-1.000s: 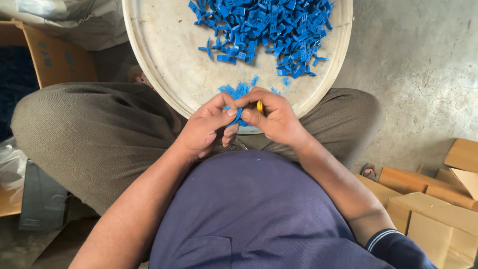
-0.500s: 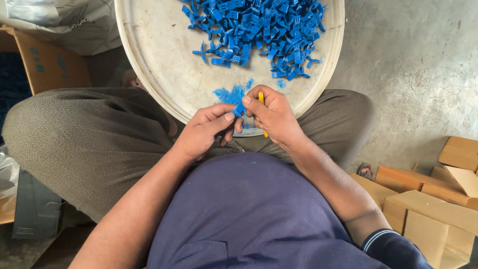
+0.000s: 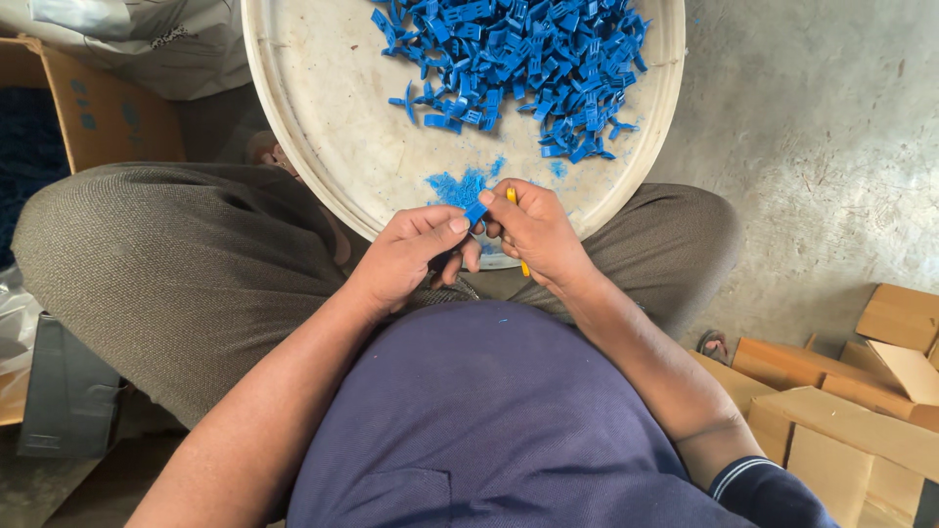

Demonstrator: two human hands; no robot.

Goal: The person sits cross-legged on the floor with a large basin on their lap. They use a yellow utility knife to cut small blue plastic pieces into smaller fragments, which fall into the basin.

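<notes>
A round white tray (image 3: pixel 323 127) rests on my lap and carries a heap of small blue plastic parts (image 3: pixel 518 59) at its far side. A patch of blue shavings (image 3: pixel 455 186) lies near its front rim. My left hand (image 3: pixel 406 259) pinches one small blue plastic piece (image 3: pixel 476 212) between thumb and forefinger. My right hand (image 3: pixel 538 235) is closed round a thin yellow-handled tool (image 3: pixel 513 198), its tip meeting the blue piece. Both hands hover over the tray's near edge.
A brown cardboard box (image 3: pixel 98 108) stands at the left, a pale sack (image 3: pixel 147 39) behind it. Several flat cardboard boxes (image 3: pixel 861 411) lie at the lower right on the concrete floor (image 3: pixel 822 127). A dark object (image 3: pixel 68 401) sits at the lower left.
My hands stay together at the tray's rim; the blue piece has been turned slightly between my fingers. The view has shifted a little.
</notes>
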